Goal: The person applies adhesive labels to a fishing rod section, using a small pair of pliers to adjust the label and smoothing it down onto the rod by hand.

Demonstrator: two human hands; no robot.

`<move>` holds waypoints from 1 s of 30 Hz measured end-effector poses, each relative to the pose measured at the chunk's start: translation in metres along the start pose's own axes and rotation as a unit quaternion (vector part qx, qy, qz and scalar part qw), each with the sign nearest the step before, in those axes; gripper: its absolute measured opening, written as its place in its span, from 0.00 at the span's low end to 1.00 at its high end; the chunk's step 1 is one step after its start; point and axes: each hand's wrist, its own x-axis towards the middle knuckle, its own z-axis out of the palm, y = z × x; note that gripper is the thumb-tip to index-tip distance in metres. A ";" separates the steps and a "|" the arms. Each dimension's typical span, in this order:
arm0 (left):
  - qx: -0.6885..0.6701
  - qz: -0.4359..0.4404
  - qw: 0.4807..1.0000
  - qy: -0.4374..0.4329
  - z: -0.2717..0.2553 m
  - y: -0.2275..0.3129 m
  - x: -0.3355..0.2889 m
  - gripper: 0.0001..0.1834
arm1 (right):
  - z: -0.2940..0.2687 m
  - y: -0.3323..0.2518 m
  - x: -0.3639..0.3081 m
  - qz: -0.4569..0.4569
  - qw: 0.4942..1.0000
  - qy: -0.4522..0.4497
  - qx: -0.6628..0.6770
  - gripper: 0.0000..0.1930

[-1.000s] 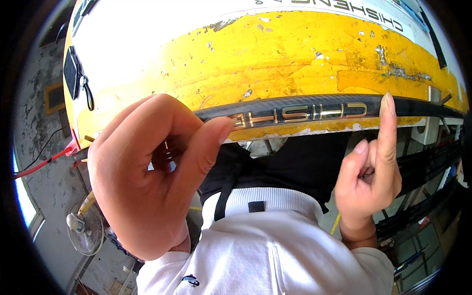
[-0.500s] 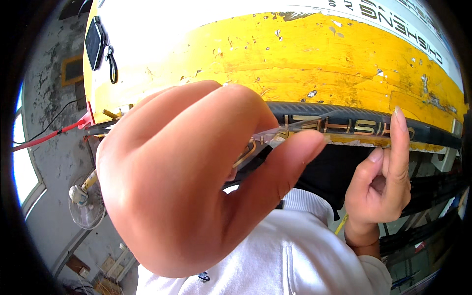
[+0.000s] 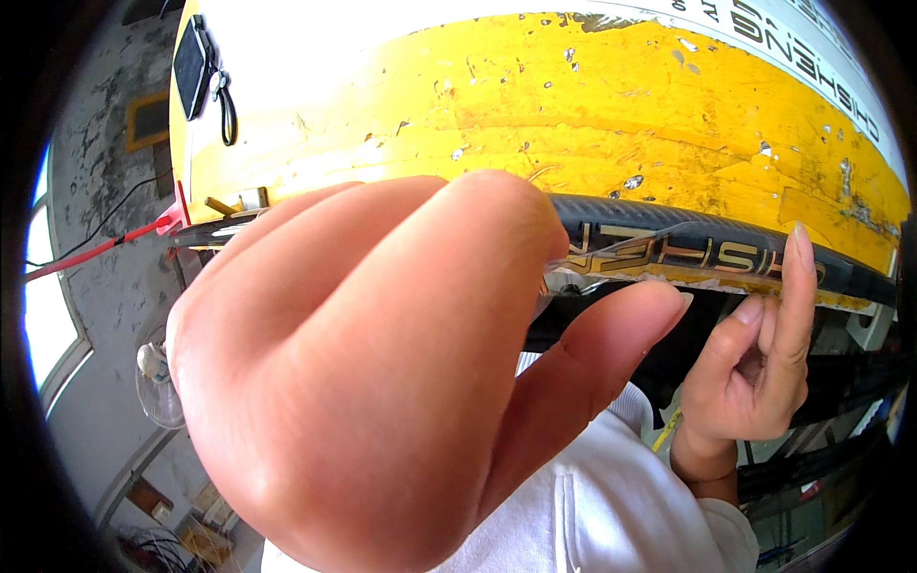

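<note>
the left hand [image 3: 363, 372] is curling beside clear film [image 3: 611, 250], its grip too hidden to tell; the right hand [image 3: 750, 368] is folding all but 1 finger, which is touching the black tube [image 3: 735, 234] lying along the tabletop's [image 3: 535, 115] near edge.

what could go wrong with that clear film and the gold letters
The gold letters might lift or tear where the clear film stands away from the black tube. Near the left hand, the loose film could crease or fold back. The right hand has its index fingertip over the letters, so it might smudge one.
</note>
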 end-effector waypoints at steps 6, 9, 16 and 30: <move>-0.012 -0.006 1.000 -0.011 -0.001 0.000 -0.001 0.11 | 0.000 0.001 0.001 -0.007 1.000 -0.004 0.002 0.24; -0.043 0.019 0.998 -0.032 -0.004 -0.006 -0.001 0.06 | 0.000 0.003 0.001 -0.017 1.000 0.002 0.000 0.24; -0.065 0.087 0.991 -0.080 -0.010 -0.014 0.005 0.05 | -0.002 0.006 0.002 -0.026 1.000 -0.010 0.001 0.23; -0.216 0.020 0.976 0.005 0.007 -0.011 0.003 0.11 | 0.009 -0.020 0.012 -0.089 0.995 -0.038 -0.038 0.29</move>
